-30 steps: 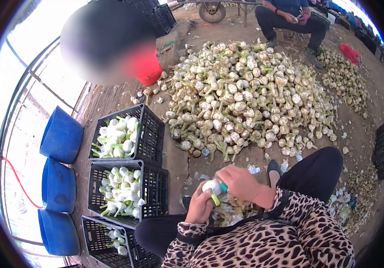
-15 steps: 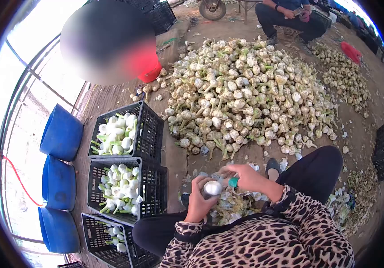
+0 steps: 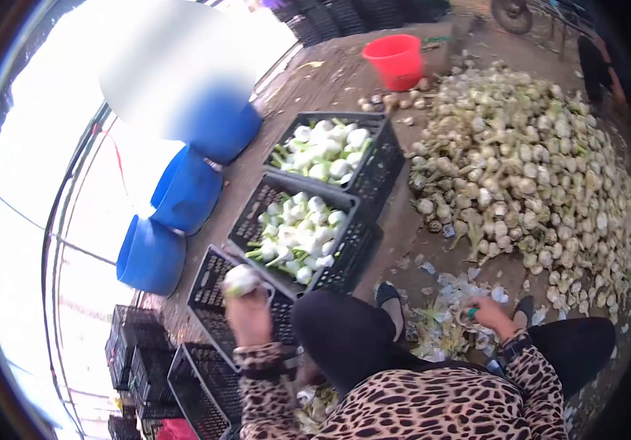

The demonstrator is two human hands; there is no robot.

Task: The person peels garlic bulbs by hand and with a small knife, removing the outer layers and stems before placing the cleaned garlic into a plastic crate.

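Note:
My left hand [image 3: 249, 319] is raised at the left, its fingers closed around a peeled white garlic bulb [image 3: 241, 280]. It is over a black plastic crate [image 3: 205, 293], partly hiding it. My right hand [image 3: 490, 314] is low between my knees, above the peelings, its fingers curled with a green band on one of them. Whatever it grips is too small to make out. Beyond my left hand, two more black crates hold cleaned white garlic [image 3: 304, 231] with green stems. A large heap of untrimmed garlic [image 3: 528, 176] lies on the ground at the right.
Several blue barrels [image 3: 187, 191] stand along the left side. A red bucket [image 3: 396, 62] is behind the heap. Another black crate [image 3: 198, 392] and stacked crates [image 3: 139, 345] are at the lower left. Garlic peelings [image 3: 444, 315] litter the ground between my feet. Part of another person [image 3: 601, 73] shows at top right.
My left hand has carried the garlic bulb away from my right hand, leftward to above a crate. The right hand has lowered toward the peelings. The view has turned left.

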